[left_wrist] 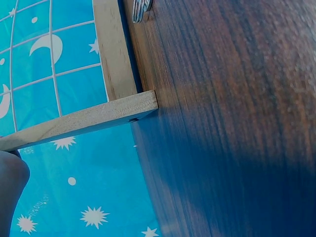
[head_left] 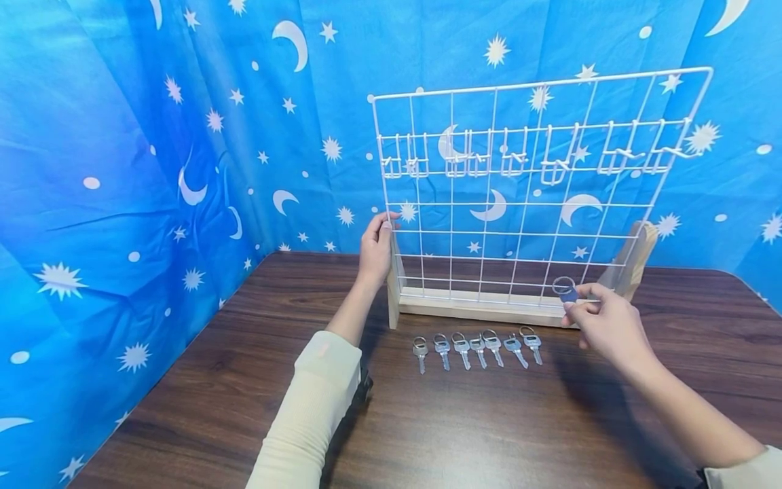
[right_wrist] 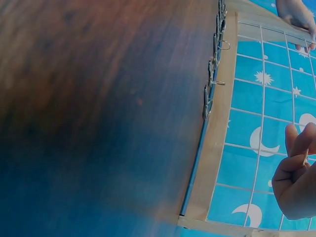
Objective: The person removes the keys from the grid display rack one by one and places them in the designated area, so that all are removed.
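A white wire grid rack (head_left: 452, 203) on a wooden stand (head_left: 476, 312) stands upright on the table. My left hand (head_left: 374, 250) holds the stand's left upright near its top; only a small part of the hand (left_wrist: 11, 177) shows in the left wrist view. Low in front of the grid's right part, my right hand (head_left: 613, 329) pinches a key (head_left: 569, 295) by its head, ring upward; its blade is hidden by the fingers. In the right wrist view the right hand's curled fingers (right_wrist: 295, 165) hide the key. Several silver keys (head_left: 442, 346) with rings lie in a row before the stand.
White wire hooks (head_left: 554, 179) hang in a row along the grid's upper bars. The dark wood table (head_left: 464, 428) carries everything. A blue cloth (head_left: 342, 68) with moons and stars hangs behind and at the left.
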Motion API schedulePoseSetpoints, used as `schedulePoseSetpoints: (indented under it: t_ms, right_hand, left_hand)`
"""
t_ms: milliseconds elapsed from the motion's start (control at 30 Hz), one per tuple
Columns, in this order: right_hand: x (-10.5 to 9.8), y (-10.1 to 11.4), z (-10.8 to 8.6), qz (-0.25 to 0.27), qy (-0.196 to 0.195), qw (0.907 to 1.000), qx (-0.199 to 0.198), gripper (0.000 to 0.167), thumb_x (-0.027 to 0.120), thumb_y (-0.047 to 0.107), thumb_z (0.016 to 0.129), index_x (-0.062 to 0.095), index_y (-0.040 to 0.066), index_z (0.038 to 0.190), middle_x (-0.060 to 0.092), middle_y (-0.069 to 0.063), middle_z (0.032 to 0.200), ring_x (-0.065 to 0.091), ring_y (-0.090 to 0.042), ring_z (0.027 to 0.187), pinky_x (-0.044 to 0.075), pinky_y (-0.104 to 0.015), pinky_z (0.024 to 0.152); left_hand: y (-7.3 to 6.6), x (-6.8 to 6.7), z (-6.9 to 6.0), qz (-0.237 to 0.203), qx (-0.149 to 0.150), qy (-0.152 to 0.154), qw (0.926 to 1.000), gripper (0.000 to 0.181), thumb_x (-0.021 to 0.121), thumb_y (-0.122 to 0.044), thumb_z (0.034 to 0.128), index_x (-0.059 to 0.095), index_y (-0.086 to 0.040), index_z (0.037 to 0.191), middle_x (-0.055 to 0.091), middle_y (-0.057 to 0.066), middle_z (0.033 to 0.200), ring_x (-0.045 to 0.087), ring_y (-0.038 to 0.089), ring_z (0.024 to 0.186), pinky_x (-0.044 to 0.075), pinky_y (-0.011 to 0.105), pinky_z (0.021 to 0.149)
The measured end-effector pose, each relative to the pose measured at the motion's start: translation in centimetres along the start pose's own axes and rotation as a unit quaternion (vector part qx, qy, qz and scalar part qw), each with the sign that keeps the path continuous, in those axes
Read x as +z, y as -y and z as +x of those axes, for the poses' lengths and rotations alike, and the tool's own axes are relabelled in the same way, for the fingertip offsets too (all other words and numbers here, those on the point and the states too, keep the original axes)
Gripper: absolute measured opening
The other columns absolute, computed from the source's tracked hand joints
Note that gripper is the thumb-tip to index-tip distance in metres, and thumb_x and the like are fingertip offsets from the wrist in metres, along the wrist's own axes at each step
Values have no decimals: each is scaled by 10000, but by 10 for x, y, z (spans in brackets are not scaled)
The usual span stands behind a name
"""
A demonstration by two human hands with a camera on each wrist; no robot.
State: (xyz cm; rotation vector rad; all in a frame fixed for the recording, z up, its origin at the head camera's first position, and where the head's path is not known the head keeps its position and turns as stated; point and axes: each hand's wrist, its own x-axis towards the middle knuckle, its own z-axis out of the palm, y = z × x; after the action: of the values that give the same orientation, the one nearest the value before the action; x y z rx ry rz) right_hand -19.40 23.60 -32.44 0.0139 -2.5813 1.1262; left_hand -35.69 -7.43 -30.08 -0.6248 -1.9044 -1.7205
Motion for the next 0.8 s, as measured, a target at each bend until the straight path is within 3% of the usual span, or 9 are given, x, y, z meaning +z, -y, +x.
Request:
schedulePoseSetpoints:
  t_ms: [267,500,800]
  right_hand:
    - [3,-9,6,-49,595,9978,277,314,460,137,922,469,-74,1154,672,-33,686,535,-168,442,406,-282,430]
    - [8,-24,10,64,1173,9919,473,269,498,105,879,488,-87,1067,659,-19,656,540,-177,452,381,-288,469]
    - [16,-38,10,537,2252,9683,937,172,466,46,871,465,-89,977,613,-14,634,520,-140,456,327,-215,396]
  left_hand:
    - [3,-1,1,-77,-42,36,10000,272,366,-108,1000,573,5,1135,600,177,1053,564,272,1024,425,362,895]
    - [-28,-2,-8,62,32,95,9999,263,359,-57,990,547,73,1121,589,226,1047,550,346,1029,431,365,891]
    - [-32,-2,-9,105,27,103,9999,266,356,-47,990,550,75,1125,586,244,1042,550,347,1023,432,375,878]
